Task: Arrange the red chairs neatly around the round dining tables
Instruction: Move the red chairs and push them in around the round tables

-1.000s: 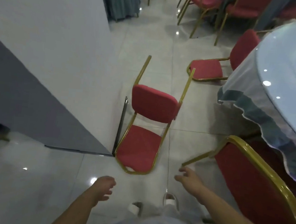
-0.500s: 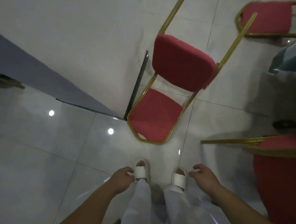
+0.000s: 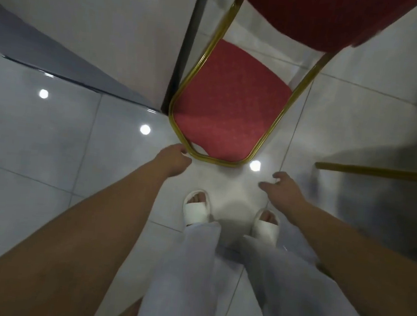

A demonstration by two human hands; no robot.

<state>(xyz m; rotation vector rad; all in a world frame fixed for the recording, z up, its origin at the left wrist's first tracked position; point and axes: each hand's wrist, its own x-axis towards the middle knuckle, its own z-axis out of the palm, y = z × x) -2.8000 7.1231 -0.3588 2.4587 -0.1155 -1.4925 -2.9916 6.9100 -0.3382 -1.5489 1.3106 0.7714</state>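
Observation:
A red chair (image 3: 230, 108) with a gold frame lies tipped over on the tiled floor just ahead of my feet. Its rounded padded end points toward me and its other red pad (image 3: 320, 17) rises at the top of the view. My left hand (image 3: 173, 159) hangs with loosely curled fingers right beside the near-left corner of the gold frame; I cannot tell whether it touches. My right hand (image 3: 282, 188) hovers with relaxed, spread fingers a short way below the frame's near-right corner, holding nothing.
A white wall corner with a dark edge strip (image 3: 185, 52) stands against the chair's left side. A gold bar of another chair (image 3: 381, 172) juts in from the right edge. My feet in white sandals (image 3: 197, 208) stand on glossy tiles.
The view has tilted down and closed in on the fallen chair. Both hands have reached forward toward its near end; the round table and the other chairs have left the view.

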